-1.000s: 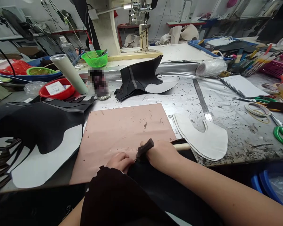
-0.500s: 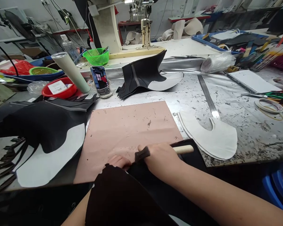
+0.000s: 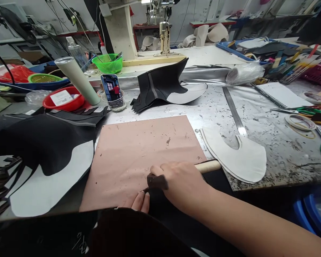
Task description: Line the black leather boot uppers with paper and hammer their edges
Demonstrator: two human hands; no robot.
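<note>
My right hand [image 3: 180, 178] is wrapped round a hammer [image 3: 208, 166]; its pale wooden handle sticks out to the right. The dark hammer head lies low, at the edge of a black leather piece [image 3: 168, 210]. Beside the head, the fingers of my left hand [image 3: 141, 202] are pressed together on that same edge, with the rest of the hand hidden behind dark material. A pink board [image 3: 139, 150] lies under the work, and the black piece hangs over the table's front edge toward me.
Stacked black pieces with white parts [image 3: 53, 178] lie at left, and another black piece [image 3: 163, 82] behind the board. White curved pieces [image 3: 246, 157] and a steel ruler [image 3: 234, 110] are at right. A phone [image 3: 112, 91] leans in a clear cup.
The hammer head has turned and shifted slightly left. My left fingers now show more plainly at the leather's edge, while the dark flap in front of them sits lower.
</note>
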